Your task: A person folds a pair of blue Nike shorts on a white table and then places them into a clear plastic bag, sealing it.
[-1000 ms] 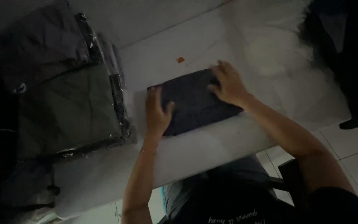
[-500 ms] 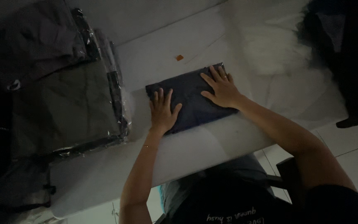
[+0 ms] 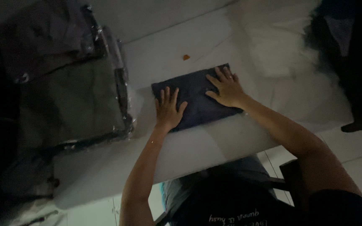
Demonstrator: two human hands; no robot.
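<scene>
A person presses both hands flat, fingers spread and clamped on nothing, onto a folded dark garment (image 3: 195, 98) lying on a white table (image 3: 214, 146): the left hand (image 3: 168, 111) on the garment's near-left corner, the right hand (image 3: 227, 88) on its far-right part. Left of the garment sit clear plastic-wrapped bundles (image 3: 70, 90); just beyond it lies a small orange scrap (image 3: 186, 57). Done well, the pressing would keep palms level and sweep outward toward the garment's edges so that no crease is trapped
</scene>
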